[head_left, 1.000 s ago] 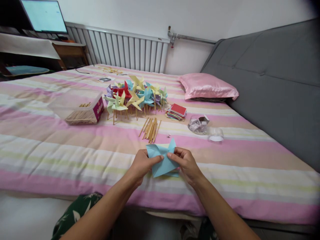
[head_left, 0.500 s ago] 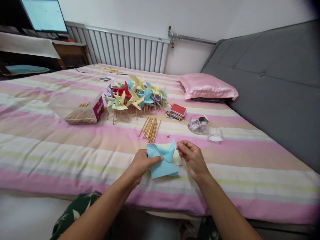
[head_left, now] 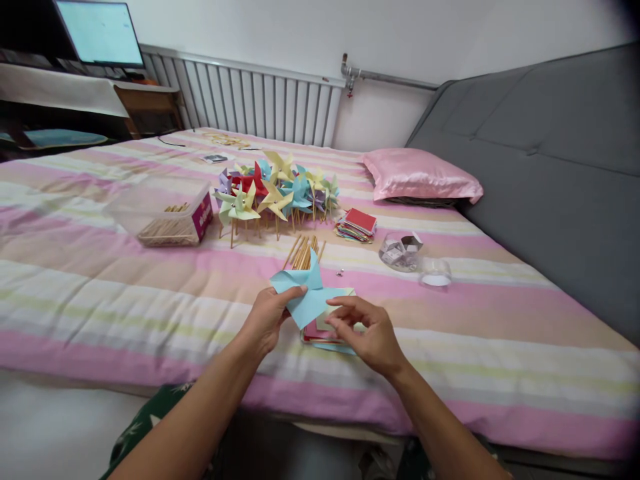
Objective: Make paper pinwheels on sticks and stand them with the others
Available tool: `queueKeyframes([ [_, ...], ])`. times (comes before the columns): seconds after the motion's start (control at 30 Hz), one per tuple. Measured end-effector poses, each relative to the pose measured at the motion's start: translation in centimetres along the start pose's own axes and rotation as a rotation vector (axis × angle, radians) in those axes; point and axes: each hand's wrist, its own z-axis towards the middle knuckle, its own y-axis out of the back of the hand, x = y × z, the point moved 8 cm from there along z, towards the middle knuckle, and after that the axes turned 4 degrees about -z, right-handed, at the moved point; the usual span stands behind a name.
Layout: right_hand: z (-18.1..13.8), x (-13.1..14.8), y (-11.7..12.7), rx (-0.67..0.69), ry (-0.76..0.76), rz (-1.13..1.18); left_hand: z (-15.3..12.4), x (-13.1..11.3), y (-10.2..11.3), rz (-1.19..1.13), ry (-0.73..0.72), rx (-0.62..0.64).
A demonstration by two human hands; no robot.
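A light-blue paper pinwheel (head_left: 305,300), partly folded with points lifted, is gripped at its left side by my left hand (head_left: 265,319), thumb on top. Just right of it, my right hand (head_left: 370,330) has its thumb and curved forefinger apart, with nothing visible between them. Beneath both lies a stack of coloured paper sheets (head_left: 317,333), partly covered by the pinwheel and my right hand. Short wooden sticks (head_left: 301,255) lie right behind the pinwheel, their near ends hidden by it. A few tiny metal pieces (head_left: 340,272) rest on the striped bedspread.
Finished pinwheels (head_left: 275,190) on sticks stand farther back. To the left is a clear plastic box (head_left: 160,213) with sticks inside. A second paper stack (head_left: 357,225), a clear bowl (head_left: 400,252) with small boxes, a roll of clear tape (head_left: 435,273) and a pink pillow (head_left: 423,175) are at right.
My left hand has moved left and slightly up, turning the pinwheel and uncovering the paper stack below. My right hand has come lower and left, its thumb and forefinger now parted.
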Motion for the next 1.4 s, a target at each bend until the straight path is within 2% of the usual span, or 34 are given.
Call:
queueKeyframes([
  [0.13, -0.2, -0.5, -1.4, 0.048, 0.026, -0.074, -0.3, 0.8, -0.8, -0.021, 0.019, 0.052],
  [0.23, -0.2, -1.3, -1.5, 0.025, 0.005, -0.078, 0.1, 1.0, -1.5, -0.03, 0.019, 0.075],
  [0.53, 1.0, -2.5, 0.9, -0.122, -0.042, -0.035, 2.0, 0.5, -4.5, 0.016, -0.095, 0.194],
  [0.87, 2.0, -3.7, 2.4, -0.232, -0.097, 0.03, 3.2, 0.5, -5.5, 0.092, -0.193, 0.232],
  [1.17, 1.7, -3.8, 3.3, -0.354, -0.161, 0.052, 2.8, 0.8, -5.7, 0.123, -0.212, 0.214],
  [1.4, 1.4, -3.9, 3.5, -0.385, -0.199, 0.088, 2.6, 1.2, -5.9, 0.153, -0.226, 0.251],
])
